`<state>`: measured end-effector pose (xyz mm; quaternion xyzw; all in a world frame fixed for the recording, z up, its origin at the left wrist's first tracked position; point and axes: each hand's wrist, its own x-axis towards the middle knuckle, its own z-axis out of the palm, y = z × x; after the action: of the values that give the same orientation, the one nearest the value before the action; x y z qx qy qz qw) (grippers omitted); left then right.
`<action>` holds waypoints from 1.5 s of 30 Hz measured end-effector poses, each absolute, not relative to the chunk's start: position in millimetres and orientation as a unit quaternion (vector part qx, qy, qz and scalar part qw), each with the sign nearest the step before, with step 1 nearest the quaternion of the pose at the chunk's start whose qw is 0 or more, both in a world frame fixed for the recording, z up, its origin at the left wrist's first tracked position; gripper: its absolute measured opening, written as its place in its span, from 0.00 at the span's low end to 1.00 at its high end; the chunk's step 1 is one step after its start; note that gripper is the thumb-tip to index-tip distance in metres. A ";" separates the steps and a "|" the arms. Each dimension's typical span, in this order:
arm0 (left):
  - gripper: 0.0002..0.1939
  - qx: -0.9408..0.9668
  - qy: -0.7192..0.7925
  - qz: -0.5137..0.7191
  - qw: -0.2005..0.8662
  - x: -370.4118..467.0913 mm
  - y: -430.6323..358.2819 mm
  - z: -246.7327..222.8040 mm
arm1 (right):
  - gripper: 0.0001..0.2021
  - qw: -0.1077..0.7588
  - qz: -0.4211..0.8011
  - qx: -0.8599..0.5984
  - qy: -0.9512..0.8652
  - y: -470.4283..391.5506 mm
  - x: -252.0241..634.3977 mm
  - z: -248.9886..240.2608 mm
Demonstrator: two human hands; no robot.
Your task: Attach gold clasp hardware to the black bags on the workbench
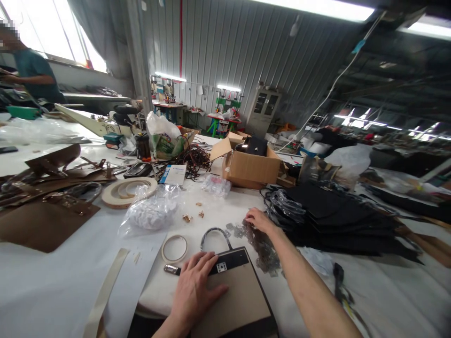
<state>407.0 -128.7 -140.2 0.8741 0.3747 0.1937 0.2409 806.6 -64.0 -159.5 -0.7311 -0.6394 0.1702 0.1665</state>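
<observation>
My left hand (197,286) lies flat, fingers stretched, on a beige and black handbag panel (236,295) at the front of the table. A small square metal plate (221,267) sits on its black band, and a looped handle (215,231) rises from the top edge. A strap with a metal tip (172,269) sticks out left of my hand. My right hand (260,219) reaches to the far end of a pile of small grey metal plates (264,251). Its fingertips are pinched together; what lies between them is too small to make out.
A tape roll (174,249) and gold-coloured metal fittings (187,218) lie near the handle. Black bag pieces (327,216) are stacked at right, brown bags (49,220) at left. A cardboard box (250,166) stands behind. Another person (33,72) is at far left.
</observation>
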 end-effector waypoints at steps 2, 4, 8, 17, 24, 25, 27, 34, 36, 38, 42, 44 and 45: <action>0.37 0.874 0.373 0.199 0.242 406.8 -128.3 -141.3 | 0.11 0.160 0.179 -0.723 -0.647 -63.9 808.0 -158.4; 0.37 0.874 0.369 0.205 0.241 406.5 -127.9 -143.7 | 0.13 0.151 0.190 -0.714 -0.656 -63.3 809.7 -156.0; 0.37 0.874 0.366 0.209 0.241 406.1 -127.6 -146.9 | 0.09 0.137 0.201 -0.704 -0.667 -59.1 812.4 -149.9; 0.36 0.877 0.366 0.202 0.235 407.2 -126.7 -145.7 | 0.08 0.190 0.174 -0.711 -0.654 -67.0 807.2 -152.7; 0.35 0.880 0.368 0.188 0.234 406.7 -126.3 -147.5 | 0.16 0.310 0.109 -0.771 -0.546 -69.6 820.9 -163.2; 0.35 0.880 0.367 0.188 0.233 406.6 -126.3 -148.6 | 0.18 0.319 0.101 -0.783 -0.525 -67.9 827.7 -163.4; 0.35 0.881 0.366 0.191 0.231 406.5 -126.2 -150.9 | 0.21 0.320 0.096 -0.803 -0.493 -64.9 841.3 -163.4; 0.37 0.879 0.366 0.199 0.230 406.7 -124.6 -154.1 | 0.12 0.235 0.103 -0.821 -0.510 -49.0 857.6 -163.3; 0.39 0.880 0.366 0.200 0.229 406.3 -123.7 -156.4 | 0.09 0.205 0.099 -0.815 -0.533 -39.5 856.2 -162.2; 0.40 0.882 0.362 0.200 0.226 406.0 -121.7 -161.1 | 0.10 0.175 0.100 -0.809 -0.552 -29.5 855.9 -161.3; 0.41 0.896 0.337 0.198 0.212 405.7 -115.0 -173.8 | 0.10 0.110 0.129 -0.803 -0.571 -13.6 859.8 -162.5; 0.42 0.903 0.321 0.203 0.201 405.3 -112.3 -177.7 | 0.08 0.079 0.149 -0.804 -0.570 -8.1 863.1 -164.4; 0.42 0.905 0.316 0.208 0.192 405.1 -111.6 -178.4 | 0.07 0.065 0.159 -0.805 -0.567 -5.8 864.6 -165.4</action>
<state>405.1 -111.6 -178.4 0.9054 0.3161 0.2083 0.1921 864.6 -5.8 -165.4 -0.8054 -0.5673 0.1588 0.0651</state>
